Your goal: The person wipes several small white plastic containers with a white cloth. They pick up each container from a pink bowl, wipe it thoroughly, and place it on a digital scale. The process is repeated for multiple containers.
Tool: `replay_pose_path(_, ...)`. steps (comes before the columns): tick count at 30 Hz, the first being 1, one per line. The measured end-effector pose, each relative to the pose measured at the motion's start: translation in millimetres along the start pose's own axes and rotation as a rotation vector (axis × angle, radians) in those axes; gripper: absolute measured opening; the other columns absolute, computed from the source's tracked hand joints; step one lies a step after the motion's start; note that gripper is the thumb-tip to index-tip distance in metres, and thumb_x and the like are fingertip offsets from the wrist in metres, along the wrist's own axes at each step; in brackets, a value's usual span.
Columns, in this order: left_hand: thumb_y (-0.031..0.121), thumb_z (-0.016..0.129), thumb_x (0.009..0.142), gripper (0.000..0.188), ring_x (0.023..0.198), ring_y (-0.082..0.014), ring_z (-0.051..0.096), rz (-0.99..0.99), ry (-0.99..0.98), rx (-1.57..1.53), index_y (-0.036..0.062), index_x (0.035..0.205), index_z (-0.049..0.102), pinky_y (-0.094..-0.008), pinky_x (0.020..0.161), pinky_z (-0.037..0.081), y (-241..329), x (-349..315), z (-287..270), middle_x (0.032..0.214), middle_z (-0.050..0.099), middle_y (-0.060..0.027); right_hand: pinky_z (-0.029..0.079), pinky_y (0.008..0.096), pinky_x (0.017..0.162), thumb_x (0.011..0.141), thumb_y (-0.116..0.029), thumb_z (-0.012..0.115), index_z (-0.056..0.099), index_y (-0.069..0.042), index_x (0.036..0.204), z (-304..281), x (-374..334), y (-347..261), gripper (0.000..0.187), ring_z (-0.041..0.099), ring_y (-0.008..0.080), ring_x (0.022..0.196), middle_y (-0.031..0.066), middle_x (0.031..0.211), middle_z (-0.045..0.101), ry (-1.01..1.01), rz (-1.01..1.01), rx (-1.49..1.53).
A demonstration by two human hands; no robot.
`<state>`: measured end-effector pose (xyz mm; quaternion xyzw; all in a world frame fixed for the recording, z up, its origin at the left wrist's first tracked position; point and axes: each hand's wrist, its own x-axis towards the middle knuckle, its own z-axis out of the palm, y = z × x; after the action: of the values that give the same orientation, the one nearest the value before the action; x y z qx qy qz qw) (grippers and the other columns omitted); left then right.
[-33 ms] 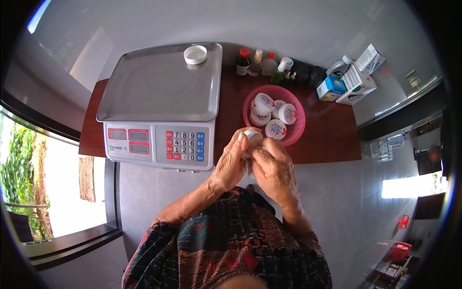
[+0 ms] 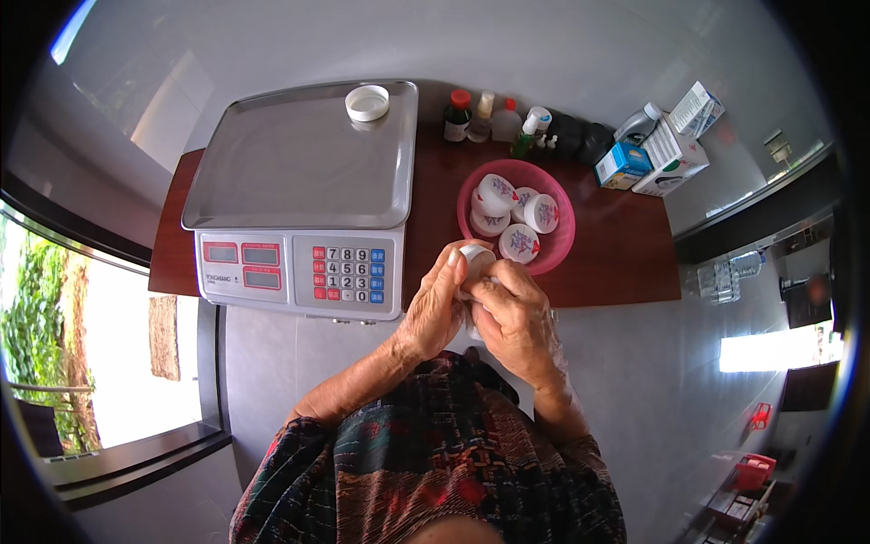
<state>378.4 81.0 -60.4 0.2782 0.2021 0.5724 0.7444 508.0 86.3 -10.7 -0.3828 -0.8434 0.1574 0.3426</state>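
Note:
Both my hands meet at the front edge of the table, around a small white round jar (image 2: 478, 259). My left hand (image 2: 433, 306) is closed on its left side, thumb pressed near the top. My right hand (image 2: 513, 319) wraps its fingers over the jar from the right, hiding much of it. Something whitish shows below the jar between my palms; I cannot make out what it is. Just beyond my hands stands a pink plastic bowl (image 2: 564, 240) with several white printed round jars (image 2: 519, 244) in it. A white round lid (image 2: 367, 103) lies hollow side up on the scale's metal pan (image 2: 299, 168).
The digital scale (image 2: 304, 272) takes up the table's left half. Along the wall behind the bowl stand several small bottles (image 2: 458, 118) and dark containers (image 2: 568, 134). Boxes (image 2: 671, 161) and a grey bottle (image 2: 639, 124) are at the back right of the brown table (image 2: 625, 254).
My right hand has shifted very slightly on the jar. All else stays as it was.

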Motion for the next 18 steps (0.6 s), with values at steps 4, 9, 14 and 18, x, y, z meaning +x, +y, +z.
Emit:
replay_pose_path(4, 0.046, 0.040, 0.095, 0.051, 0.110, -0.0191, 0.052, -0.008, -0.003, -0.065, 0.0047, 0.125, 0.042, -0.0334, 0.096, 0.043, -2, 0, -4, 0.116, 0.053, -0.0094, 0.050, 0.0297, 0.066, 0.072, 0.009, 0.061, 0.063, 0.000, 0.096, -6, 0, 0, 0.026, 0.062, 0.0207, 0.077, 0.0087, 0.093, 0.058, 0.079, 0.092, 0.314)
replay_pose_path(9, 0.048, 0.034, 0.096, 0.052, 0.114, -0.0196, 0.050, 0.054, -0.007, -0.039, 0.0067, 0.126, 0.041, -0.0350, 0.098, 0.042, -1, 0, 9, 0.120, 0.051, -0.0089, 0.050, 0.0369, 0.068, 0.068, 0.006, 0.066, 0.060, -0.002, 0.096, 19, 6, -3, 0.029, 0.055, 0.0271, 0.084, 0.0103, 0.097, 0.053, 0.427, 0.015, -0.214)
replay_pose_path(14, 0.048, 0.033, 0.097, 0.053, 0.114, -0.0194, 0.049, 0.035, -0.042, -0.061, 0.0062, 0.129, 0.039, -0.0346, 0.098, 0.041, 0, -1, -1, 0.120, 0.050, -0.0094, 0.051, 0.0353, 0.071, 0.069, 0.005, 0.065, 0.063, -0.002, 0.099, 10, 10, -4, 0.030, 0.055, 0.0261, 0.087, 0.0085, 0.101, 0.054, 0.160, -0.060, 0.058)
replay_pose_path(18, 0.048, 0.034, 0.096, 0.054, 0.113, -0.0213, 0.051, 0.019, -0.035, -0.046, 0.0036, 0.127, 0.041, -0.0361, 0.097, 0.042, 1, -3, -4, 0.119, 0.051, -0.0105, 0.050, 0.0348, 0.073, 0.069, 0.006, 0.066, 0.064, -0.001, 0.097, -5, 6, 6, 0.029, 0.055, 0.0270, 0.089, 0.0087, 0.103, 0.054, -0.049, -0.160, 0.189)
